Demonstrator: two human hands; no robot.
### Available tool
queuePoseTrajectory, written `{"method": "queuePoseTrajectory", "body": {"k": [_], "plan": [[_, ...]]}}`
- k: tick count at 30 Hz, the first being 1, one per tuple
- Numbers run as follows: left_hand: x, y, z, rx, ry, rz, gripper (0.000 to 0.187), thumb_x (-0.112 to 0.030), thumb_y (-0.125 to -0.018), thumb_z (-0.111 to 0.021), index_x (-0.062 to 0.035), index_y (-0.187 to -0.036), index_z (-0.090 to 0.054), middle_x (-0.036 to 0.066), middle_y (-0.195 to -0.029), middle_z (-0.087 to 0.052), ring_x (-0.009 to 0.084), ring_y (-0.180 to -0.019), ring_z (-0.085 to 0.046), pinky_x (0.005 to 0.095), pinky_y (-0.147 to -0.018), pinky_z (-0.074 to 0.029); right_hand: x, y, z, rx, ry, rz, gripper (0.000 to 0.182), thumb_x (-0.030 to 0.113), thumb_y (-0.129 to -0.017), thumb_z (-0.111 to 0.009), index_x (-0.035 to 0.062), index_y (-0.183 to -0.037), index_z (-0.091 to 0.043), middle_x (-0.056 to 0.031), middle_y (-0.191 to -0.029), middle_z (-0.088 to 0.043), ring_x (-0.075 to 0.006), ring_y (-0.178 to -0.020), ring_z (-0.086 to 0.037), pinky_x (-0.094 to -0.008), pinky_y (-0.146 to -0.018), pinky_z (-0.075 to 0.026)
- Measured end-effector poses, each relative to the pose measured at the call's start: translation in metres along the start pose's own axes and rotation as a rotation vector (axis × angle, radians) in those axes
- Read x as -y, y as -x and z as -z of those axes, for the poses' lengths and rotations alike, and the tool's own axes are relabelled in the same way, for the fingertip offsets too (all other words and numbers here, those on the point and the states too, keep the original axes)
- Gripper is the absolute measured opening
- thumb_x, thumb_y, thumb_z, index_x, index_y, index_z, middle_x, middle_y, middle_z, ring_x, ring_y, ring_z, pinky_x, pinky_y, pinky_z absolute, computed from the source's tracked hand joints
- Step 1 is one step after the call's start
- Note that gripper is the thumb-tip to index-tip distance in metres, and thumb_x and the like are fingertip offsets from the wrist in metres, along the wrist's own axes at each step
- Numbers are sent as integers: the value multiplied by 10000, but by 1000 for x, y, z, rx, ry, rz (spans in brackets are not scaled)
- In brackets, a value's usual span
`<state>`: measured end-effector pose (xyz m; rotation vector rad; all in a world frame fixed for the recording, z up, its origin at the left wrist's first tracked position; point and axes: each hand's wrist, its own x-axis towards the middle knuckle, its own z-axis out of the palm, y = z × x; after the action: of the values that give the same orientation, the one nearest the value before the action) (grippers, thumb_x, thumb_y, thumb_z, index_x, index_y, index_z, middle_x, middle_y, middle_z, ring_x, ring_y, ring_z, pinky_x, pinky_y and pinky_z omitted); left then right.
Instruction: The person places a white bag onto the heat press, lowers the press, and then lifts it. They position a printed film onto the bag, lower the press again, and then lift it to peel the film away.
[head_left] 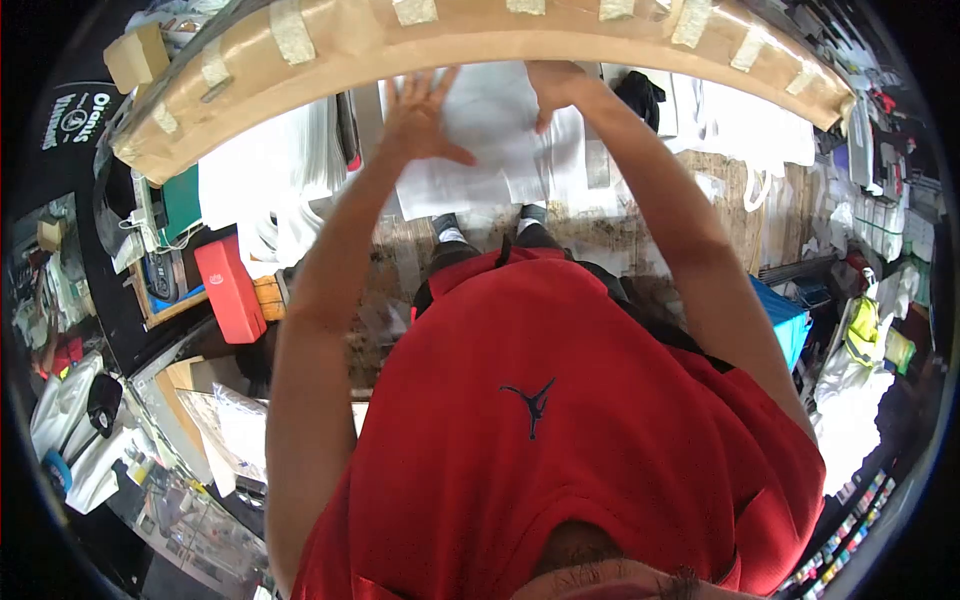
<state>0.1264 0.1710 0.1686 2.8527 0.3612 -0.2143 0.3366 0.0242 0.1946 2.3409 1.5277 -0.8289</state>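
Note:
A thin white sheet [485, 125] spreads in front of me, its lower edge hanging above my feet. My left hand [420, 115] lies over its left part, fingers spread and thumb pointing right. At the sheet's right part, my right hand [557, 90] has its fingers bent and its thumb pointing down near a fold. It appears to grip the sheet there, though its fingertips are partly hidden. Just beyond both hands, a long brown cardboard-like bar [450, 38] with pale tape strips curves across the view.
White stacked sheets [270, 160] hang at the left, near a red box [230, 290]. More white pieces with a loop handle [755, 185] hang at the right. A blue bag [783, 318] stands beside my right arm. Scraps lie on the wooden floor [620, 245].

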Motion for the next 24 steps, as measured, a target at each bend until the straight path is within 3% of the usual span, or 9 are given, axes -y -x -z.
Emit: {"method": "queuePoseTrajectory", "body": {"k": [2, 5, 8, 12, 15, 17, 20, 22, 24], "plan": [[17, 2, 12, 159, -143, 39, 1575, -661, -343, -914, -237, -1597, -60, 187, -1644, -72, 410, -1512, -47, 648, -1183, -47, 11, 4, -3, 142, 85, -10, 1574, 391, -382, -1002, -79, -1530, -34, -280, -1591, -196, -476, -1471, -175, -575, -1199, -119], [31, 4, 24, 285, -268, -15, 1656, -574, -296, -954, -254, -1592, 25, 179, -1647, -54, 421, -1507, -78, 662, -1180, -48, 22, 3, -4, 68, 157, -101, 1587, 289, -376, -1016, -73, -1534, 7, -291, -1598, -159, -474, -1482, -133, -563, -1207, -79], [33, 5, 30, 316, -264, -38, 1667, -559, -291, -951, -264, -1588, 54, 174, -1650, -39, 428, -1506, -77, 667, -1178, -67, 24, 0, -8, 134, 138, -170, 1614, 233, -379, -1017, -58, -1535, 70, -294, -1610, -88, -481, -1490, -69, -565, -1206, -95], [21, 5, 33, 263, -358, -47, 1630, -519, -338, -958, -253, -1588, 55, 157, -1654, -35, 427, -1508, -72, 673, -1171, -103, 23, 4, -15, -13, 135, -160, 1616, 189, -394, -1015, -40, -1534, 107, -269, -1624, 13, -496, -1486, -20, -556, -1210, -138], [-6, -3, 29, 317, -540, 71, 1557, -478, -392, -965, -240, -1593, -3, 143, -1658, -31, 418, -1511, -65, 682, -1164, -124, 28, 8, -15, -55, 184, -174, 1609, 184, -402, -1014, -32, -1537, 105, -253, -1628, 49, -488, -1488, -14, -535, -1216, -164], [-34, -12, 17, 190, -74, 16, 1454, -445, -450, -965, -243, -1594, -90, 135, -1659, -40, 420, -1508, -77, 683, -1161, -145, 29, 11, -11, -62, 206, -190, 1603, 187, -408, -1014, -28, -1539, 101, -246, -1629, 56, -483, -1489, -18, -523, -1218, -172], [-69, -41, 6, 146, 17, -24, 1372, -453, -493, -953, -252, -1587, -149, 144, -1655, -66, 442, -1499, -90, 713, -1132, -202, 30, 12, -7, -84, 221, -201, 1574, 189, -419, -1010, -29, -1546, 67, -249, -1629, 47, -474, -1491, -48, -503, -1217, -197], [-89, -58, 6, 174, 6, 87, 1335, -453, -527, -942, -263, -1585, -152, 151, -1648, -98, 486, -1482, -98, 772, -1063, -263, 24, 21, -5, -102, 176, -127, 1532, 196, -426, -1005, -25, -1553, 9, -252, -1629, 0, -450, -1496, -83, -484, -1218, -213], [-93, -68, 11, 215, -4, 84, 1334, -465, -529, -941, -310, -1582, -138, 148, -1652, -53, 538, -1461, -73, 819, -1005, -284, 17, 32, -10, -163, 137, -107, 1483, 219, -438, -1000, -31, -1543, -44, -255, -1620, -61, -458, -1483, -132, -474, -1198, -260]]}}
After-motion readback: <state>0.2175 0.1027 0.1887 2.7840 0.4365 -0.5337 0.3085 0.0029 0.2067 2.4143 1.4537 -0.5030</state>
